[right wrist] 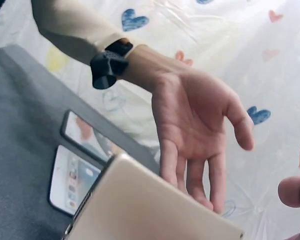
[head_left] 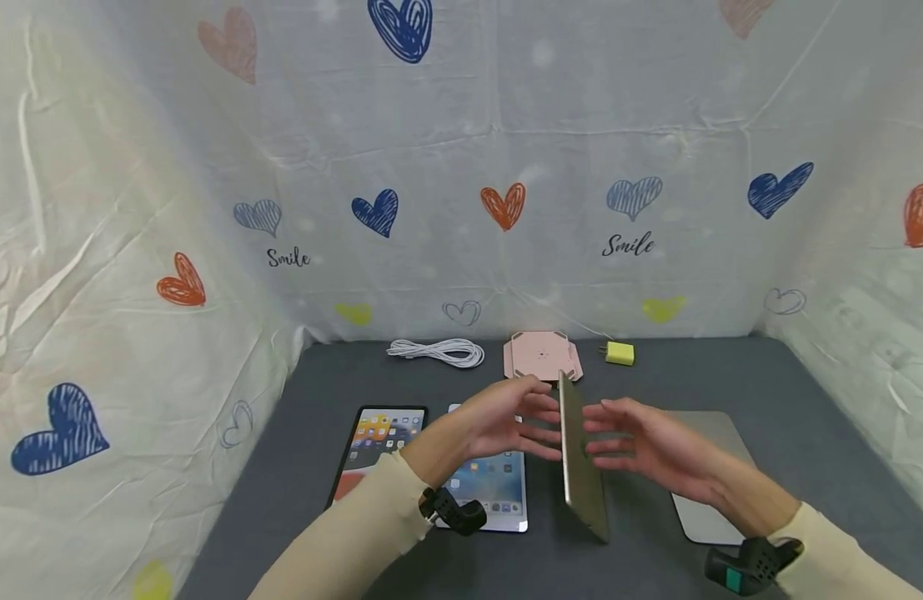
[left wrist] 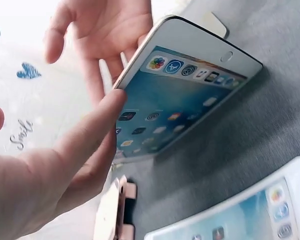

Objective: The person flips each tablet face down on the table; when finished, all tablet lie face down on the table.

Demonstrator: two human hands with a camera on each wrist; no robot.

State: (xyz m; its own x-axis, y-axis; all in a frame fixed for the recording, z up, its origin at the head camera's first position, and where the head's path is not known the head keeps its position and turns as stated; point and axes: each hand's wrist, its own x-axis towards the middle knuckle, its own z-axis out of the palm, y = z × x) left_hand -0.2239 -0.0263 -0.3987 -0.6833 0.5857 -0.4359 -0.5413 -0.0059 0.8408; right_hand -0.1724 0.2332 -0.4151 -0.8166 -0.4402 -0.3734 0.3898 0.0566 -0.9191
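Observation:
A gold-backed tablet stands on its edge, upright between the two hands, at the middle of the dark table. Its lit screen with app icons faces left. The left hand reaches to the screen side; in the left wrist view its extended fingers touch the tablet's edge. On the back side is the right hand, palm toward the tablet, fingers extended. Whether the right fingertips touch the back cannot be told. In the right wrist view the gold back partly hides the left hand's fingertips.
Flat on the left lie a black-edged tablet and a white tablet, screens lit. A thin silver-grey device lies right, partly under the right arm. Behind are a coiled white cable, a pink stand and a yellow charger.

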